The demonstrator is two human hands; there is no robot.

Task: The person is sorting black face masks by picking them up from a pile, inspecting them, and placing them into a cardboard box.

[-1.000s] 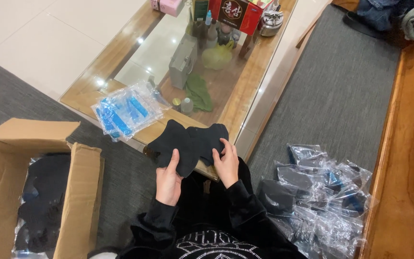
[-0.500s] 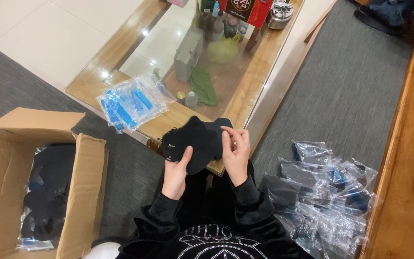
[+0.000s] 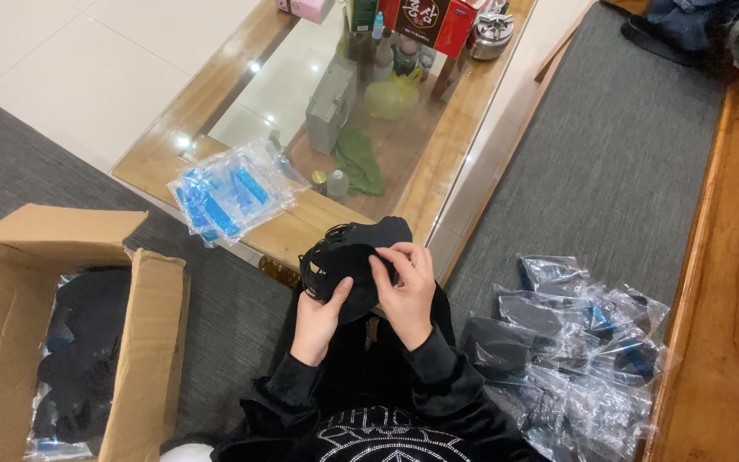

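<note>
I hold a black fabric piece (image 3: 348,252), folded into a rounded bundle with looped straps at its left side, in front of my lap. My left hand (image 3: 322,312) grips it from below, thumb up against the fabric. My right hand (image 3: 404,291) pinches its right half, fingers curled over the top edge. Both sleeves are black.
An open cardboard box (image 3: 10,316) with dark bagged items stands at my left on the grey rug. A pile of clear plastic bags with black pieces (image 3: 575,342) lies at my right. A glass-topped wooden table (image 3: 301,231) ahead carries blue-printed plastic bags (image 3: 224,197), bottles and boxes.
The black fabric was spread wide between my hands; now it is folded into a compact bundle, with my right hand over its top. The view has shifted slightly.
</note>
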